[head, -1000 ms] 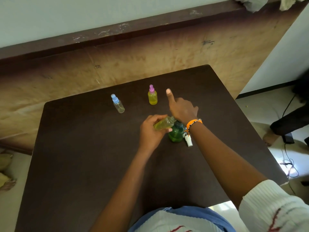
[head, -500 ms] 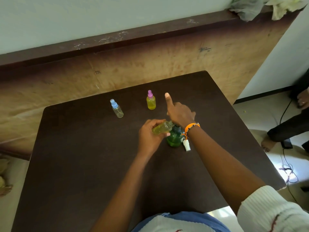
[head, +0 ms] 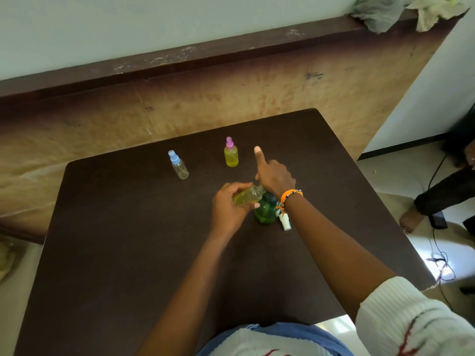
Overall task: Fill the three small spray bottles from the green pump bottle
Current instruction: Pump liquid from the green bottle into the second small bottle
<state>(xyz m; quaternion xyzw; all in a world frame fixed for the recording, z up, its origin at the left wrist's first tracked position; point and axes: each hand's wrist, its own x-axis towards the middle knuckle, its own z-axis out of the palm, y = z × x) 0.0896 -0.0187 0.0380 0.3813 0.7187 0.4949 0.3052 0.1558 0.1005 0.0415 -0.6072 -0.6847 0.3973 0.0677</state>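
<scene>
My left hand (head: pixel 226 210) grips a small uncapped spray bottle (head: pixel 246 197) with yellow liquid, tilted with its mouth towards the top of the green pump bottle (head: pixel 264 215). The green bottle stands mid-table. My right hand (head: pixel 276 179) covers its pump head, fingers curled over it and index finger pointing up. The pump head itself is hidden. A white spray cap (head: pixel 284 222) lies on the table right of the green bottle. Further back stand a blue-capped clear bottle (head: pixel 180 167) and a pink-capped bottle (head: pixel 231 157) full of yellow liquid.
The dark brown table (head: pixel 128 253) ends close to a tan wall with a dark ledge (head: pixel 231 55). Crumpled cloths (head: pixel 380 14) lie on that ledge at the right. Another person's foot (head: pixel 411 219) and cables (head: pixel 437 253) are on the floor to the right.
The view has tilted a little, so the table sits lower in frame. Both hands keep the same hold at the green bottle; the two standing bottles have not moved.
</scene>
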